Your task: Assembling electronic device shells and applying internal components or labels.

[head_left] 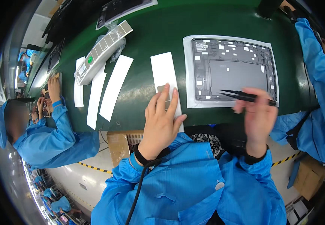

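Observation:
My left hand [161, 118] rests flat, fingers stretched, on a white backing strip [163, 67]. Grey-tan square pieces [164, 89] on that strip show around and between the fingers. Black tweezers [241, 95] are pinched in my right hand [259, 116], their tips pointing left. Those tips are over the lower part of a dark grey tablet-like housing [237, 77], which has many small white patches on it. It lies on a white sheet [189, 71] to the right of my left hand. The slightly blurred right hand covers the sheet's lower right edge.
On the green table [140, 84], left, lie white strips [116, 88] and a long stack of strips with grey squares [104, 50] in clear plastic. Another dark panel [119, 9] lies at the back. Co-workers in blue [53, 138] sit left and right [314, 75]. A cable runs from my left wrist.

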A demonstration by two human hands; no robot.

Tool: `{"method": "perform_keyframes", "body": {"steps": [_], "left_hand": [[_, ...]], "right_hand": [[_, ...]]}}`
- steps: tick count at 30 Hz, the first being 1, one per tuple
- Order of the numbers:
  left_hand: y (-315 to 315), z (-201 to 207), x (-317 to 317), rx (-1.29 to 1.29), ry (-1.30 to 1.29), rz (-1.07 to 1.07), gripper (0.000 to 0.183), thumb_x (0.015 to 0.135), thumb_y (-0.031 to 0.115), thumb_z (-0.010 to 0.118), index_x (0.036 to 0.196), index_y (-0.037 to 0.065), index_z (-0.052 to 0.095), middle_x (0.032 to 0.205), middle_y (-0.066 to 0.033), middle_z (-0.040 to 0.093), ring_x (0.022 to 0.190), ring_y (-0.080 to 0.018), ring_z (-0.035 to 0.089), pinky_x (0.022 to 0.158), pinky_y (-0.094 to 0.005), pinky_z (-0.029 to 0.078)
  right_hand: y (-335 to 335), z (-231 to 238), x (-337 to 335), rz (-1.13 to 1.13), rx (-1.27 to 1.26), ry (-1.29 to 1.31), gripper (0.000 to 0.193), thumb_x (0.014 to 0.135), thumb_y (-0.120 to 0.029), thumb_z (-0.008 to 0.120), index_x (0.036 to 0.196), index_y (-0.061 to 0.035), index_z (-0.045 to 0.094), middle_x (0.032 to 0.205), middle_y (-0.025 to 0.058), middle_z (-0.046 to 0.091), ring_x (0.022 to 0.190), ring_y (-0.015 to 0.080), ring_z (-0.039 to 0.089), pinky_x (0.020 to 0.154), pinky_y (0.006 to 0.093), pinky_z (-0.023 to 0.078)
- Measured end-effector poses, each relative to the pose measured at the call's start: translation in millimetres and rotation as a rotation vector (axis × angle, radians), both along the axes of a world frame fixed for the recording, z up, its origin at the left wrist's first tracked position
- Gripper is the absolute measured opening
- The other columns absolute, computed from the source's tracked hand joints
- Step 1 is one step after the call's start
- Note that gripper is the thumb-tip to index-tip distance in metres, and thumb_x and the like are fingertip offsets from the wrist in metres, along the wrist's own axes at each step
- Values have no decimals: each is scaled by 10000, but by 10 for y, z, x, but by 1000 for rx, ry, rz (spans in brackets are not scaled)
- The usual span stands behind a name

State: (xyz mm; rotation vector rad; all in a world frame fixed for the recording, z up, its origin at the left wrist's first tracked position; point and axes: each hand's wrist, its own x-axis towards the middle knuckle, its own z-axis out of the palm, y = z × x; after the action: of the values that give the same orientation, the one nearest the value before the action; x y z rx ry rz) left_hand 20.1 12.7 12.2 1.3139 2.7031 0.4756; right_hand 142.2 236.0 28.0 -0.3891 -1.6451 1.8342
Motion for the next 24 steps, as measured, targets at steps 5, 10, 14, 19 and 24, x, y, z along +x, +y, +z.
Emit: {"method": "perform_keyframes", "body": {"steps": [5, 10, 14, 19, 24], "left_hand": [[-218, -89, -308, 192, -34, 16, 671, 851, 169, 660, 1460, 29, 415, 1499, -175, 397, 1337, -395, 379, 1100, -475, 282], [-202, -91, -318, 105, 25, -27, 625, 832, 223, 671, 1410, 60, 498, 1474, -122, 456, 1360, -342, 403, 1099, -459, 291], [-232, -99, -342, 114, 0, -26, 645, 793, 239, 690, 1392, 68, 520, 1467, -110, 465, 1358, -333, 407, 1098, -476, 297], [-227, -93, -343, 122, -2, -19, 649, 775, 240, 701, 1379, 71, 533, 1456, -105, 476, 1347, -333, 420, 1090, -492, 312], [-229, -98, -344, 114, 1, -10, 649, 767, 253, 707, 1369, 75, 542, 1448, -96, 485, 1345, -325, 424, 1084, -492, 325]], "right_hand": [[-424, 66, -622, 180, -97, -197, 136, 922, -77, 662, 995, 38, 659, 866, 74, 676, 753, 103, 652, 643, 221, 519], [-528, -186, -944, 153, 163, -172, 109, 917, -94, 663, 922, 15, 661, 762, 54, 660, 688, 94, 626, 588, 227, 486], [-464, -178, -918, 228, 164, -293, 154, 931, -142, 655, 896, 8, 662, 672, 21, 616, 598, 69, 549, 529, 222, 418], [-606, -197, -961, 4, 183, -271, 171, 918, -117, 672, 812, 17, 681, 636, 6, 616, 547, 40, 510, 494, 210, 379], [-614, -157, -957, -2, 296, -356, 180, 896, -105, 698, 767, 19, 691, 595, 14, 610, 510, 40, 502, 476, 211, 375]]}}
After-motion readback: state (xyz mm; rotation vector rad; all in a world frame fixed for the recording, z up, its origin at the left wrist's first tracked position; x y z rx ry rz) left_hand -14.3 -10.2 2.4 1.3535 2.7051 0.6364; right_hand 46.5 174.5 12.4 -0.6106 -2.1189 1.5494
